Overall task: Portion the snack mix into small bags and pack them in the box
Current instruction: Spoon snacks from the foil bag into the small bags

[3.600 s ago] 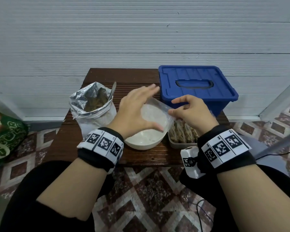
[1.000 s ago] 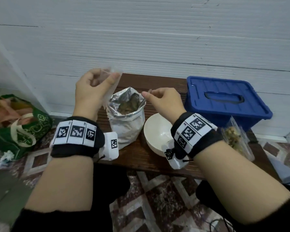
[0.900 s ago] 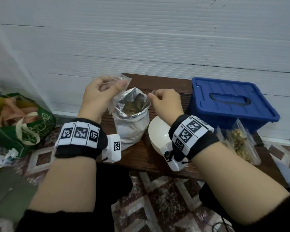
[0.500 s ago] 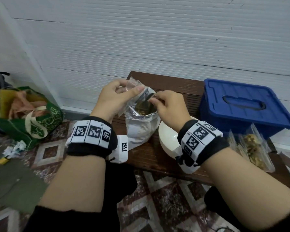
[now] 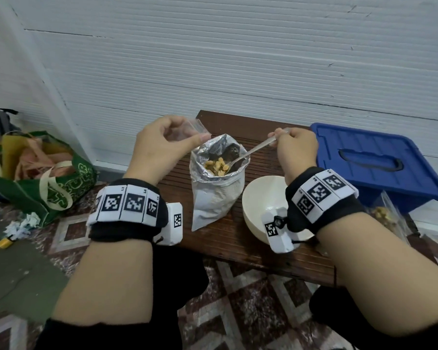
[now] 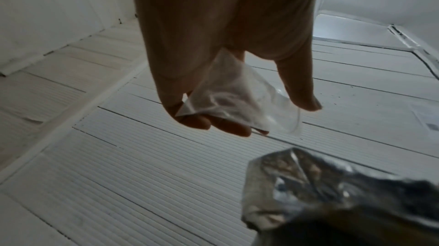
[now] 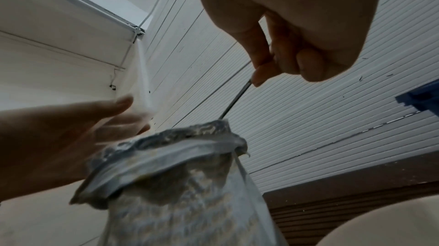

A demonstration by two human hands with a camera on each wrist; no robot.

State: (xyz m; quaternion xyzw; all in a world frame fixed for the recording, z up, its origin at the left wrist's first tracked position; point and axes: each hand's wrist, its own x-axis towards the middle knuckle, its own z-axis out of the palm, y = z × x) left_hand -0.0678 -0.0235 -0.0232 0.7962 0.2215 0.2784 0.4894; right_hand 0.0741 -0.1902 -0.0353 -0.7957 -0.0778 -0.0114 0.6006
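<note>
Head view: my left hand raised, grip pinching empty small clear bag beside foil snack bag mid-counter. My right hand, grip pinching spoon, scoop of snack mix at foil mouth. Filled bags far right; blue box lidded, packing left.

Left wrist: fingers curled, bag mouth spread.

Right wrist: fist-like pinch high on spoon handle.

Head looks down; wrists upward, sharing foil bag.
</note>
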